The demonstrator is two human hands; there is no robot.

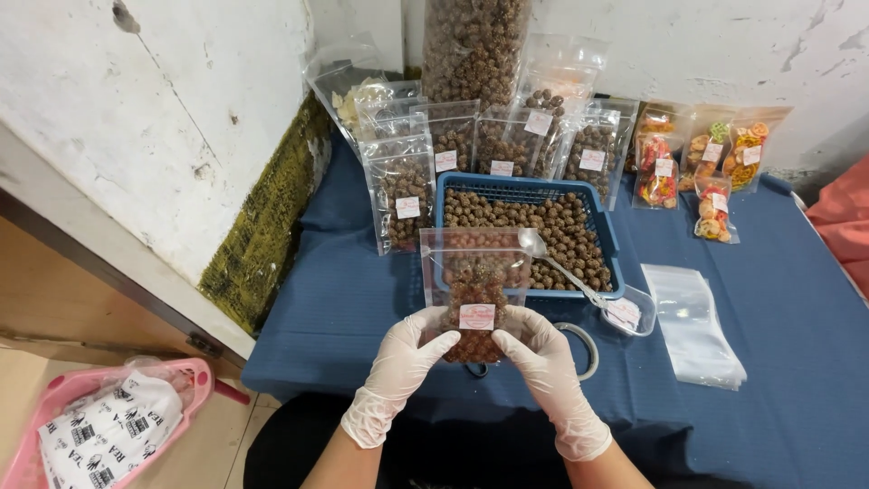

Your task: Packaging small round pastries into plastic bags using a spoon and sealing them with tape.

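Note:
Both my hands wear white gloves. My left hand (399, 362) and my right hand (541, 360) hold a clear plastic pouch (474, 282) upright between them, at its lower corners. The pouch is partly filled with brown round snack balls and carries a small white and pink label. Just behind it stands a blue plastic basket (608, 243) full of the same brown balls, with a metal spoon (554, 263) lying across its near right part.
Several filled, labelled pouches (402, 186) stand in a row behind the basket, and pouches of coloured snacks (713, 167) are at the right. A stack of empty clear bags (693, 321) lies on the blue tablecloth (797, 362). A pink basket (63, 398) sits on the floor at left.

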